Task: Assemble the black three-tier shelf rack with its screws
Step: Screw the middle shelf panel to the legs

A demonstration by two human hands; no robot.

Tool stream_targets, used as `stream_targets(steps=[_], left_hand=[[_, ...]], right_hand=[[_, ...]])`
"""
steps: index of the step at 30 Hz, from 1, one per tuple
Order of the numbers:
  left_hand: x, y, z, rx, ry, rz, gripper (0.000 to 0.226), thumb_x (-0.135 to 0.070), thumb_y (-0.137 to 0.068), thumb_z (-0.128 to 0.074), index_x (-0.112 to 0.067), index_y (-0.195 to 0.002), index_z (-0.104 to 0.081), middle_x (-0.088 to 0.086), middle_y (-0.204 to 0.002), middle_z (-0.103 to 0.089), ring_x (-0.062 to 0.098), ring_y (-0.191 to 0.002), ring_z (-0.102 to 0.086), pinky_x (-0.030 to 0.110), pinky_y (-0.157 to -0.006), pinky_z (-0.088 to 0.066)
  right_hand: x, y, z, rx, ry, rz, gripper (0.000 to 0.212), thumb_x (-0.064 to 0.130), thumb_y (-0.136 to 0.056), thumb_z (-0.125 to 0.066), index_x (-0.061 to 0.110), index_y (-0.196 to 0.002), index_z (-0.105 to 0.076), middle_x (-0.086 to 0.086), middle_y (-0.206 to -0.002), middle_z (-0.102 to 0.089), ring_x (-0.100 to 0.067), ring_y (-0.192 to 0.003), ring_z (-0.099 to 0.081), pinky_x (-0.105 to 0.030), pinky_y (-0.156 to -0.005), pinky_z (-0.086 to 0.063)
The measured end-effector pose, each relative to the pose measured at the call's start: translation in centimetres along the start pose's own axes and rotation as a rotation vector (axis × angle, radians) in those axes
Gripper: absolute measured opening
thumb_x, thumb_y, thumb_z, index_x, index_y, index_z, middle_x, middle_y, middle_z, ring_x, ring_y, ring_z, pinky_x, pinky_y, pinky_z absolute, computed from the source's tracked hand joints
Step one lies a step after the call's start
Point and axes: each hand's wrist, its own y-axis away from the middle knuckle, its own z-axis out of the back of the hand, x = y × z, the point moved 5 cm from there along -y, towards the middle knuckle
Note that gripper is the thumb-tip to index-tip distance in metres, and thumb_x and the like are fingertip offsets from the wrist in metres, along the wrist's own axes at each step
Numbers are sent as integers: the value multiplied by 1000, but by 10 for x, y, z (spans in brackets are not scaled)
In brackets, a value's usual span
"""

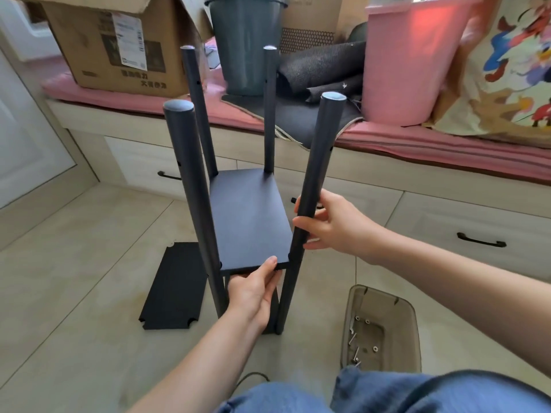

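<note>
The half-built rack stands upright on the tiled floor, four black poles rising around a black shelf board seated between them. The left hand pinches that board's near edge, thumb on top, fingers curled beneath. The right hand wraps around the near right pole, fingers curled behind it, thumb in front. A spare shelf panel lies flat on the floor just left of the rack's base. Near the person's right knee sits a translucent tray holding loose screws and washers.
</note>
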Motion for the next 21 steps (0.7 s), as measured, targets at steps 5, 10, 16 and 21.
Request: stream_targets(steps=[5,10,16,21], left_hand=[[3,-19,-8,42,-44,-7,10,-1,-95,-65,-7,-103,-64,7,-88,-79,22,-83,-77,31,-81,-59],[13,-30,-22,100,-104,24,7,-11,-100,-61,-11,-96,-66,2,-82,-79,12,-76,-77,23,-72,-56],[24,-39,-29,183,-192,27,17,-25,-104,-55,-15,-107,-68,-3,-98,-80,7,-93,-75,36,-101,-49],[27,-44,-28,225,-223,8,19,-32,-104,-54,-21,-110,-68,-6,-103,-79,6,-96,-74,34,-94,-50]], right_hand=[[-6,-19,2,-52,14,52,27,19,-94,-67,42,-100,-52,3,-98,-71,-16,-90,-72,-34,-73,-63],[-13,-27,11,-115,62,94,31,21,-94,-67,34,-117,-52,5,-102,-70,-14,-91,-71,-31,-70,-63],[-19,-33,21,-161,82,135,29,23,-94,-67,31,-118,-54,9,-102,-69,-11,-89,-72,-34,-72,-63],[-22,-33,20,-197,120,172,37,27,-93,-68,29,-128,-56,20,-99,-67,-6,-90,-71,-36,-79,-62]])
